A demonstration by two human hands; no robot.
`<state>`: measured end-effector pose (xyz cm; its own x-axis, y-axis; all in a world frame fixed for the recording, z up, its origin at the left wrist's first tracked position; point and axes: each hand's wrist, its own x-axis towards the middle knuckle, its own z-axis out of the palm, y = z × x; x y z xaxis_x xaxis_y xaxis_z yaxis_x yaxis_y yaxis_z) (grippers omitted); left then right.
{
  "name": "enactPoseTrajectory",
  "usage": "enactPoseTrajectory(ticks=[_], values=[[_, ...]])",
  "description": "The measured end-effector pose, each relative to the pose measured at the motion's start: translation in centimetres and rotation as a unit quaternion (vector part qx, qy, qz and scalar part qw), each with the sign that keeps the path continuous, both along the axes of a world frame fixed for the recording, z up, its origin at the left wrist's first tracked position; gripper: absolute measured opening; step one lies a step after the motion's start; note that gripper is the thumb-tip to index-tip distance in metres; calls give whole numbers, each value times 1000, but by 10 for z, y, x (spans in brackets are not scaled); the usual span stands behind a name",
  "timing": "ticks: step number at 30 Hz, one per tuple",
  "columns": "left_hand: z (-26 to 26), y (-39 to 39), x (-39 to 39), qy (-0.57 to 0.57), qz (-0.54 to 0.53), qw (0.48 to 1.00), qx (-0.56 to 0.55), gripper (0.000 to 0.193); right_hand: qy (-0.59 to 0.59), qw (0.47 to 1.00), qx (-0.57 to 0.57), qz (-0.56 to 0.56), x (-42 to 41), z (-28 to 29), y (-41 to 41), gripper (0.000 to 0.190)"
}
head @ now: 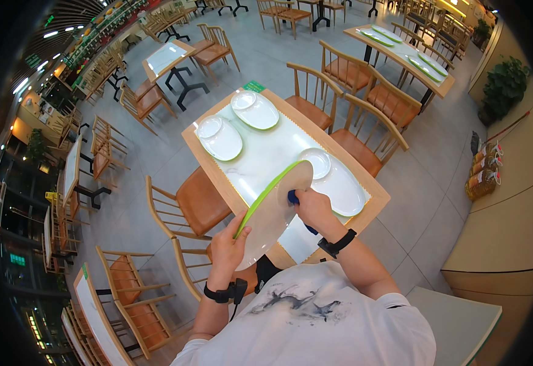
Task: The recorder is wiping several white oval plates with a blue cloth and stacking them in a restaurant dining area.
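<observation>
My left hand (230, 244) grips the near rim of an oval white plate with a green edge (268, 224), thumb on its inner face. The plate is tilted up on its side above the table's near end. My right hand (316, 210) holds a dark blue cloth (293, 196) pressed to the plate's face. Behind it, a second oval plate (346, 192) with a round section lies flat on the marble-look table (266, 155), partly covered by the raised plate. At the far end lie two more such plates, a left one (223, 142) and a right one (259, 112).
Wooden chairs with brown seats stand along both sides, including a left chair (202, 201) and a right chair (360, 146). A green card (254, 86) sits at the table's far edge. Oil jugs (482, 178) stand by the right wall. Another table (403, 50) holds several plates.
</observation>
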<state>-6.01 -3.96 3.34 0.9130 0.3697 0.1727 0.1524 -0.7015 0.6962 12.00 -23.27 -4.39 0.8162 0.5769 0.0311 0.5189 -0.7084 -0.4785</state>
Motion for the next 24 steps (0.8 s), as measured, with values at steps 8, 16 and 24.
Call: enactPoseTrajectory(ticks=[8,16,24], values=[[-11,3,6,-42,47,996,-60,41,322,895,308,5,-5,28,12,39],[-12,1,0,-59,-13,998,-19,42,319,793,505,-125,25,28,19,27],[-23,-3,-8,-80,-2,996,-35,41,353,679,567,-305,44,-3,5,25]])
